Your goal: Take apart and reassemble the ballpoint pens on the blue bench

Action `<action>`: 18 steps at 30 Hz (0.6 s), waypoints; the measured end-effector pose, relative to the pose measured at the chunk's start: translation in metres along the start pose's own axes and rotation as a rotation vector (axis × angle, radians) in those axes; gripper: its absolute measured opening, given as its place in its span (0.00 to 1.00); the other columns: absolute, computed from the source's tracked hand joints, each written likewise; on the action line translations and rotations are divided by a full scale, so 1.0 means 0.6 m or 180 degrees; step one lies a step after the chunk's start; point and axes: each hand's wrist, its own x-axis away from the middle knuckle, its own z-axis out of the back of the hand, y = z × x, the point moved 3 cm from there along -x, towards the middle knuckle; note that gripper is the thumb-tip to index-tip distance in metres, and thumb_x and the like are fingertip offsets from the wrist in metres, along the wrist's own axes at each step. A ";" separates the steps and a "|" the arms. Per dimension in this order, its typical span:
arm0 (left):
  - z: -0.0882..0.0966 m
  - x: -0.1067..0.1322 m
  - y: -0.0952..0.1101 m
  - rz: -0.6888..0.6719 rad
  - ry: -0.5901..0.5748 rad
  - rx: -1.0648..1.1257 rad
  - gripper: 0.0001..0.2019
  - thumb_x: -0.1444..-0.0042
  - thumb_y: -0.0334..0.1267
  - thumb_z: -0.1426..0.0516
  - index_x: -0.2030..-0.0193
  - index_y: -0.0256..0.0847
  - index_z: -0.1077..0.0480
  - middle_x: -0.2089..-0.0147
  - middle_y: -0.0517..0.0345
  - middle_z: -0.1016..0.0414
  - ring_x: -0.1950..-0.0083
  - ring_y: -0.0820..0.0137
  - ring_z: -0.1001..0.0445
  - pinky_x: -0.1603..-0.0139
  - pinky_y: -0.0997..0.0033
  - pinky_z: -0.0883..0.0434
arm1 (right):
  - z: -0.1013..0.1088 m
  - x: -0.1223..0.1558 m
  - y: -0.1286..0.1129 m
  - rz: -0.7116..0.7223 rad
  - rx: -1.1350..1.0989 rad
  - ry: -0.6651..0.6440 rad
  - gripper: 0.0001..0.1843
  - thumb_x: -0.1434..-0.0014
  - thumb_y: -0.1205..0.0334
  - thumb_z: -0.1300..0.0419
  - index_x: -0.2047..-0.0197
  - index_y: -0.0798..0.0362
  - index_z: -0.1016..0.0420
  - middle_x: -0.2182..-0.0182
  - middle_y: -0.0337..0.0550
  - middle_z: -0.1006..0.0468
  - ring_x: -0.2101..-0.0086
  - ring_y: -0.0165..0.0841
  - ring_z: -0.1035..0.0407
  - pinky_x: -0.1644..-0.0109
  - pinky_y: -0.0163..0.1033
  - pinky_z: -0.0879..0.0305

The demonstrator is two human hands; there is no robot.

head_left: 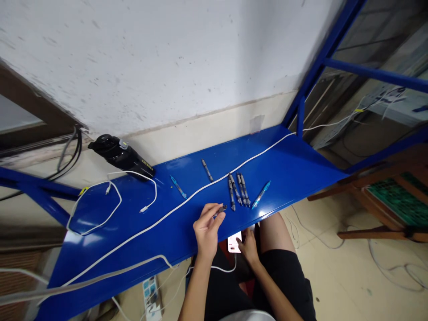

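Observation:
My left hand is above the front part of the blue table, its fingers pinched on a dark pen seen nearly end-on. Below the table edge, my right hand grips a phone with a lit white screen and a cable plugged into it. Just right of my left hand lie several grey-black pens side by side. Beside them a blue pen lies at a slant. Farther back are one more grey pen and another blue pen.
A black bottle stands at the back left against the wall. A long white cable crosses the blue table lengthwise. A charging cable loops at the left. A power strip lies below; a wooden chair is at right.

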 end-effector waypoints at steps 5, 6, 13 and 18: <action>-0.005 -0.001 0.008 0.0056 0.0040 0.0151 0.16 0.38 0.46 0.29 0.47 0.42 0.13 0.47 0.46 0.18 0.45 0.59 0.18 0.47 0.65 0.20 | -0.003 0.000 0.004 -0.0029 -0.0016 0.0031 0.19 0.47 0.56 0.36 0.52 0.50 0.27 0.60 0.52 0.21 0.60 0.50 0.23 0.51 0.54 0.22; -0.006 -0.001 0.009 0.0090 0.0059 0.0186 0.15 0.38 0.47 0.29 0.49 0.41 0.13 0.49 0.46 0.17 0.46 0.59 0.17 0.47 0.65 0.20 | -0.004 0.000 0.005 -0.0035 -0.0017 0.0034 0.20 0.47 0.56 0.36 0.51 0.51 0.27 0.59 0.52 0.21 0.60 0.50 0.23 0.51 0.54 0.22; -0.018 -0.005 0.021 0.0335 0.0154 0.0540 0.16 0.36 0.50 0.30 0.51 0.38 0.18 0.60 0.52 0.16 0.69 0.74 0.26 0.63 0.72 0.26 | -0.005 0.005 0.005 -0.0069 0.0037 -0.0027 0.25 0.48 0.56 0.36 0.46 0.53 0.28 0.56 0.53 0.22 0.57 0.51 0.23 0.48 0.55 0.24; -0.025 -0.005 0.030 0.0547 0.0128 0.0741 0.19 0.32 0.54 0.34 0.52 0.38 0.22 0.67 0.55 0.18 0.78 0.79 0.33 0.73 0.76 0.34 | -0.003 0.015 0.005 -0.0117 0.0097 -0.0109 0.26 0.48 0.57 0.36 0.46 0.54 0.28 0.55 0.55 0.24 0.53 0.54 0.24 0.44 0.58 0.25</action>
